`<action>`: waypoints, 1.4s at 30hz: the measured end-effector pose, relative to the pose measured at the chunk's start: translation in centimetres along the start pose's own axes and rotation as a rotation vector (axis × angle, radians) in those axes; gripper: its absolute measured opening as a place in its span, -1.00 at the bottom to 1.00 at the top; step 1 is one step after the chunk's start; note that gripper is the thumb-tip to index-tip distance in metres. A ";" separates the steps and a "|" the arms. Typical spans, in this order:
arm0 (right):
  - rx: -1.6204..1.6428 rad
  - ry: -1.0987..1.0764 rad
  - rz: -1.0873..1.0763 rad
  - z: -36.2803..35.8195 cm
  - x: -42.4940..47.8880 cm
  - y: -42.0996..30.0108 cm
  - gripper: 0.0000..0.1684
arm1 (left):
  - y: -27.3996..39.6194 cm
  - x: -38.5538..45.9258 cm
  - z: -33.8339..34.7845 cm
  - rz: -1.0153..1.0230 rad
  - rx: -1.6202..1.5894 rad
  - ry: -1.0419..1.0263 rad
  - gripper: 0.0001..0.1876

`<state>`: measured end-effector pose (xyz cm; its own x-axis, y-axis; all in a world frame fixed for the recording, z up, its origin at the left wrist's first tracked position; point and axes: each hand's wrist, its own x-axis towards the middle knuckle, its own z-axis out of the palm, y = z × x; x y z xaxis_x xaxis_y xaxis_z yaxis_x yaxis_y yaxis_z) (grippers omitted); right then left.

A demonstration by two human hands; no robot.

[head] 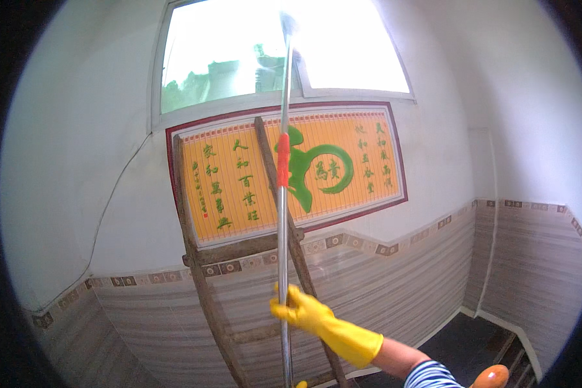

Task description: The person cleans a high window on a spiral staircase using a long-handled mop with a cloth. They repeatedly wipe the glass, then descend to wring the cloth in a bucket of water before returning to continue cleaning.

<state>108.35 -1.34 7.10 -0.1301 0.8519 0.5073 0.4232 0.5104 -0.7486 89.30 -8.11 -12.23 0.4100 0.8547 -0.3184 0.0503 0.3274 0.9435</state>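
In a yellow rubber glove, my right hand (300, 308) is closed around a long metal telescopic pole (282, 223) with a red grip sleeve (283, 160). The pole rises almost upright in front of a window (233, 68), where its far end is washed out by glare. At the bottom edge, only a yellow fingertip of my left hand (301, 384) shows beside the pole; what it does is hidden.
A wooden ladder (208, 300) leans on the wall behind the pole, across a framed orange panel (271, 169) bearing green writing. Striped tiles (393, 271) cover the lower wall. A rounded orange-brown object (492, 376) sits at bottom right, and a cable (107, 199) hangs at left.
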 end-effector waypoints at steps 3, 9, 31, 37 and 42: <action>0.150 0.085 -0.023 2.2 -5.8 2.3 -0.29 | 8.1 -3.9 3.9 0.128 0.143 0.075 -0.67; 0.840 0.197 0.246 6.0 -15.4 5.5 -0.40 | 13.0 5.0 6.0 0.435 -0.080 -0.275 -0.67; 0.657 0.580 0.006 -9.7 -0.8 -3.9 -0.67 | 39.4 0.4 22.7 0.913 1.160 0.601 -0.41; 0.564 0.657 0.110 -14.4 -7.7 4.1 -0.67 | 32.3 12.1 29.0 1.096 0.950 0.399 -0.33; 0.066 0.864 0.136 -6.4 -13.7 16.1 -0.61 | 16.3 19.2 26.5 1.374 1.206 0.967 -0.26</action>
<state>122.67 -5.50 -9.20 0.6539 0.5323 0.5378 0.3294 0.4396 -0.8356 122.15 2.94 -0.52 0.2068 0.2794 0.9376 0.8026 -0.5965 0.0007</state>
